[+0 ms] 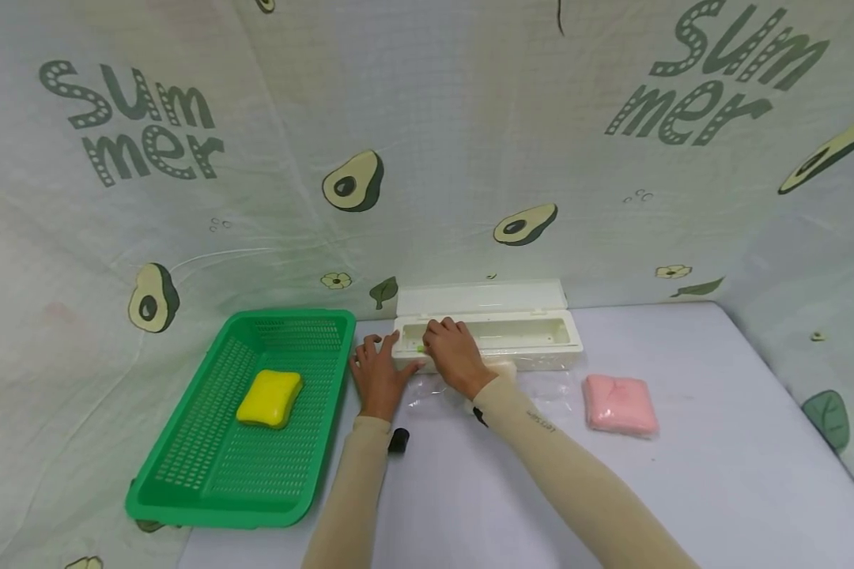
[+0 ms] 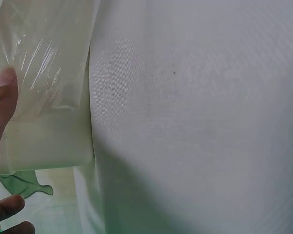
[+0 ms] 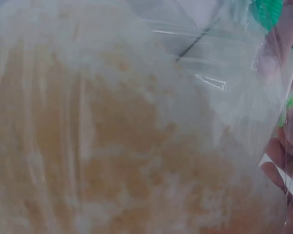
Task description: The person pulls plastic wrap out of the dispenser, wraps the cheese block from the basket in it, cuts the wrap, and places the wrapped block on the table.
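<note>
White plastic makes up the long film dispenser (image 1: pixel 575 336) at the far edge of the desk (image 1: pixel 726 450), its lid (image 1: pixel 480 297) tipped back towards the printed cloth backdrop (image 1: pixel 434 87). Clear film (image 1: pixel 423 393) hangs over its front wall and spreads onto the desk on the near side. The right hand (image 1: pixel 457 357) has a narrow grip, its fingers curled on a small green slider (image 1: pixel 421 348) near the left end of the front rim. The left hand (image 1: pixel 379 381) is spread wide at the dispenser's left end, its thumb pressing the film against the front wall.

The step in hand looks like cutting the film along the rim. The next move seems to call for a straight, even slide along that rim, with the left thumb pinning the sheet so that it does not pucker.

A cream block (image 1: pixel 501 370) shows beside the right wrist, apparently under film, though the wrist hides much of it. Towards the right edge of the desk lies a pink block (image 1: pixel 619 405) in clear wrapping; along the left edge, a green basket (image 1: pixel 221 518) holds a yellow sponge (image 1: pixel 270 397).

"Summer" reads twice on the backdrop, split over two lines; the lettering on the right sleeve (image 1: pixel 569 466) is too small to read surely. No brand is legible on the dispenser.
</note>
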`<state>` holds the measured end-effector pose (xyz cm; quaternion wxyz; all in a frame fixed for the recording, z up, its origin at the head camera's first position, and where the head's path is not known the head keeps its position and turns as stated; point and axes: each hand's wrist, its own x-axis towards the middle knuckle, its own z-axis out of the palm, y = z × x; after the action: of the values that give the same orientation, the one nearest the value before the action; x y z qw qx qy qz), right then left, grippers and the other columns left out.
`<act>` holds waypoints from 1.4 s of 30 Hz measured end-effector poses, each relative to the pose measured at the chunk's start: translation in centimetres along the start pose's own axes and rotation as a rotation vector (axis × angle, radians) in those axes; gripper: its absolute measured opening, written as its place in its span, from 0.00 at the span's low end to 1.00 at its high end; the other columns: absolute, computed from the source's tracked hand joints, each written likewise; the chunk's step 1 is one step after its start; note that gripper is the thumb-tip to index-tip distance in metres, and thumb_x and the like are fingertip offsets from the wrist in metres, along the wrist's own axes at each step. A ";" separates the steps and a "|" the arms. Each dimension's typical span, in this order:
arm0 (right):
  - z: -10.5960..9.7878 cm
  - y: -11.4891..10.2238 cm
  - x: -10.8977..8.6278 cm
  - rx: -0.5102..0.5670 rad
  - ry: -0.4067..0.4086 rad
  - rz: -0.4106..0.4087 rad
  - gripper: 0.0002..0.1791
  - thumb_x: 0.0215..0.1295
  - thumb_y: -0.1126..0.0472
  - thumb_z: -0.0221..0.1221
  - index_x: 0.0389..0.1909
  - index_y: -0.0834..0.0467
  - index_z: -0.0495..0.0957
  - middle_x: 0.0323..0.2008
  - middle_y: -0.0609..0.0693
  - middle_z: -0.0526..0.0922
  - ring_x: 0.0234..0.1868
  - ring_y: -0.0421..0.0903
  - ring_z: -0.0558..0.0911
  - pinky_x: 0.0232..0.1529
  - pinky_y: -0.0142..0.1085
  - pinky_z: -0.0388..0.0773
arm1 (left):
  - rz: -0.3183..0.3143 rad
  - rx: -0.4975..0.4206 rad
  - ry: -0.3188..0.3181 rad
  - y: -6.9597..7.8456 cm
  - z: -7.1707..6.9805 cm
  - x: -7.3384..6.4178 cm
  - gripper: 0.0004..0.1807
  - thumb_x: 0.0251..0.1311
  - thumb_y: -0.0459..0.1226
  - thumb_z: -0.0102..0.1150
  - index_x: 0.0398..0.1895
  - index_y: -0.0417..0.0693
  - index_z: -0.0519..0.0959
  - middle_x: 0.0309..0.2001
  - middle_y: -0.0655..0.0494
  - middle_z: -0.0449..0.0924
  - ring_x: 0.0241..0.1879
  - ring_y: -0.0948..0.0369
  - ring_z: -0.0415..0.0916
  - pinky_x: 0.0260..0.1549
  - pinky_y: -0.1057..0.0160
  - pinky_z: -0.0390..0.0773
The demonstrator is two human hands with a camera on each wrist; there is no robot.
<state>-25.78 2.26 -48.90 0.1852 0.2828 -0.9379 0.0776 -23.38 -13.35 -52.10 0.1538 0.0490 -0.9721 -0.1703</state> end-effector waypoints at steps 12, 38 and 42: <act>-2.2 4.2 -2.9 0.000 -0.053 0.033 0.07 0.57 0.54 0.64 0.34 0.50 0.80 0.37 0.41 0.74 0.41 0.44 0.71 0.44 0.38 0.65 | 0.057 -0.033 0.034 -0.5 0.7 0.2 0.45 0.37 0.63 0.66 0.61 0.56 0.70 0.52 0.46 0.64 0.51 0.49 0.58 0.50 0.47 0.55; -4.9 7.9 -3.6 0.113 -0.172 -0.016 0.03 0.53 0.59 0.66 0.28 0.50 0.82 0.32 0.42 0.77 0.35 0.44 0.72 0.39 0.40 0.66 | 0.054 -0.031 0.035 -0.8 0.3 0.1 0.43 0.40 0.59 0.68 0.62 0.55 0.70 0.51 0.45 0.64 0.51 0.49 0.58 0.51 0.46 0.54; -4.7 8.4 -4.2 0.102 -0.166 -0.004 0.03 0.54 0.59 0.66 0.28 0.49 0.81 0.32 0.41 0.76 0.36 0.43 0.71 0.40 0.40 0.66 | 0.061 -0.056 0.034 -0.6 0.4 -0.1 0.43 0.41 0.59 0.68 0.62 0.55 0.69 0.51 0.45 0.64 0.52 0.49 0.57 0.51 0.46 0.53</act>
<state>-25.78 12.49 -46.52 0.0921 0.2994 -0.9443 0.1011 -23.45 -13.78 -52.73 0.1767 0.0177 -0.9652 -0.1919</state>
